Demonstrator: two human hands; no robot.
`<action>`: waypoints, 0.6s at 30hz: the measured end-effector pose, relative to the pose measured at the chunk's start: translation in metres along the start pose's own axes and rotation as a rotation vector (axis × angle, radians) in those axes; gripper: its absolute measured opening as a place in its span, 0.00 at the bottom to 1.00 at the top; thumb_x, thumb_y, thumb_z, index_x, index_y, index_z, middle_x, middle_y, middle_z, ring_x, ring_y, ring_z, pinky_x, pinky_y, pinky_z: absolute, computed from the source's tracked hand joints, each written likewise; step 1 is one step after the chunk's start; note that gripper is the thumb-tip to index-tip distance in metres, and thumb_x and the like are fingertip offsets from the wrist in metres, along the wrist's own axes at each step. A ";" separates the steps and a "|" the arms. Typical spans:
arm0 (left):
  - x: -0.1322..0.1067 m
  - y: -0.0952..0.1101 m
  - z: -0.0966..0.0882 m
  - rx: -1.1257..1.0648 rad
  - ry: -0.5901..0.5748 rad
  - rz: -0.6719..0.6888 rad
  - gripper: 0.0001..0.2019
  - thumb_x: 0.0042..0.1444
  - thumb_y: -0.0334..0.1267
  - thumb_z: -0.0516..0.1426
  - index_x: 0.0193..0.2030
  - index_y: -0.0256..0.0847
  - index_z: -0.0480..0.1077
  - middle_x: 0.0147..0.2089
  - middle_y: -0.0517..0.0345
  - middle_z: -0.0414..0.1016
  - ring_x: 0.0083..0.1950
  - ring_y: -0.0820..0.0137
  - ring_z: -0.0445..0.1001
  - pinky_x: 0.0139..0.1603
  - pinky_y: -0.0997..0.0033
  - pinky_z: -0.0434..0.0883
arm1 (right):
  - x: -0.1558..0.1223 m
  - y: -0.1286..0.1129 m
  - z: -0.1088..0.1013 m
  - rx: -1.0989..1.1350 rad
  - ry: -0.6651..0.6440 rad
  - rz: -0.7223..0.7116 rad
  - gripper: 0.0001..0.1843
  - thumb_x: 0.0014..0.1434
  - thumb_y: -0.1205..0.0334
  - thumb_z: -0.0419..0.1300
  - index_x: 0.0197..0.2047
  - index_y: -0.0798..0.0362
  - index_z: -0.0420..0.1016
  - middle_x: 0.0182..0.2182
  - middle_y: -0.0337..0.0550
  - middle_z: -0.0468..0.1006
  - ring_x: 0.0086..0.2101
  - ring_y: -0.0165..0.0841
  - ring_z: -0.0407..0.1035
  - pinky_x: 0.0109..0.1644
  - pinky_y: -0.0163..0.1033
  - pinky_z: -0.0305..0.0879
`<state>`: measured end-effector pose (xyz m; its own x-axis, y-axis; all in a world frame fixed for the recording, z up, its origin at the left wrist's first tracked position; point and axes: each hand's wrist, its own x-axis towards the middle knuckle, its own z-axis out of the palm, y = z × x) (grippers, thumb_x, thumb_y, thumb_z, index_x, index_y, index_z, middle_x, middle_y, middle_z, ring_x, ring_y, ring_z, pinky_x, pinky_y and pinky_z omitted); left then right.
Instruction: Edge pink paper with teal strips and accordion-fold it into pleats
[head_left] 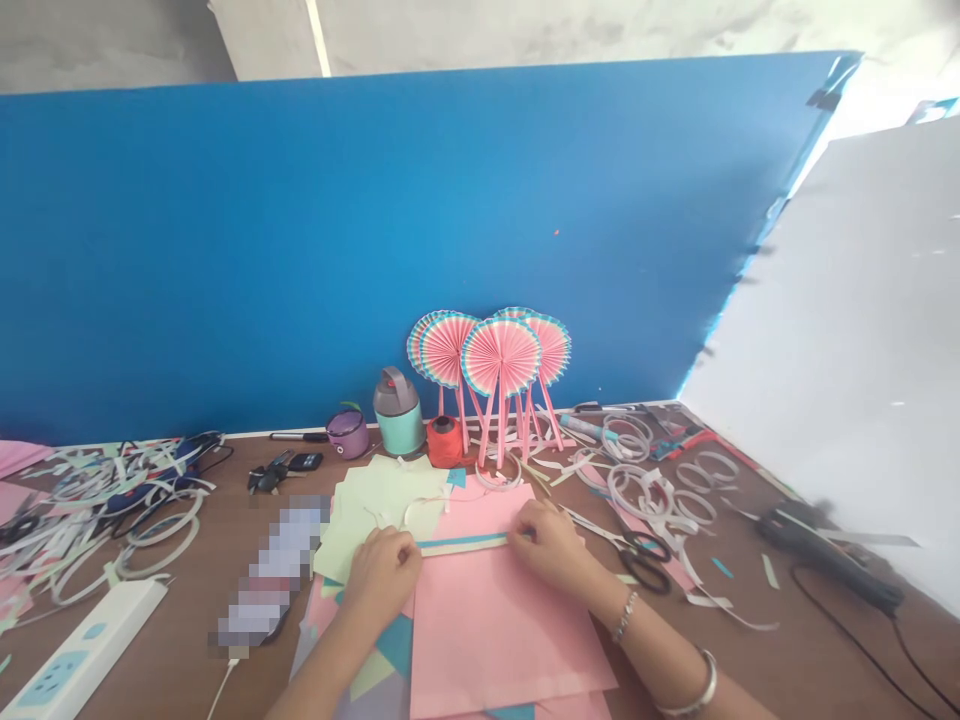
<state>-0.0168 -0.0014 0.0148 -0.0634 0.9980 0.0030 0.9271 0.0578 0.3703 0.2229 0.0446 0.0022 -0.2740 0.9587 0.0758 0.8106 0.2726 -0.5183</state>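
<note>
A sheet of pink paper [502, 620] lies in front of me, with a blue and cream strip [461, 543] running along its far edge. My left hand [386, 575] has its fingers curled closed at the left end of that striped edge. At the right end, my right hand [551, 545] pinches the same edge, fingers bent inward. Both fingertips are partly hidden, so the exact grip is hard to see. Under and beyond the sheet are more pink paper [484, 500] and pale green sheets [382, 490]. Scissors with black handles [645, 560] lie beside my right hand.
Folded pink fans [501, 358] stand against the blue partition [337, 250]. Nearby are a teal and grey container [400, 420] and a purple pot [347, 434]. A phone [274, 575], a power strip [82, 650], a glue gun [829, 555] and tape rings [637, 490] surround the paper.
</note>
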 end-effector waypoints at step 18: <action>-0.001 0.004 0.002 0.109 0.027 -0.005 0.11 0.53 0.31 0.46 0.22 0.41 0.62 0.26 0.60 0.68 0.34 0.67 0.65 0.32 0.71 0.53 | -0.001 -0.002 0.005 -0.057 -0.011 0.019 0.10 0.53 0.67 0.52 0.21 0.54 0.66 0.28 0.42 0.72 0.34 0.34 0.61 0.39 0.37 0.49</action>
<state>-0.0118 -0.0026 0.0146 -0.0767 0.9967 0.0274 0.9615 0.0666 0.2666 0.2190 0.0432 -0.0010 -0.2636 0.9630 0.0564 0.8439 0.2586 -0.4702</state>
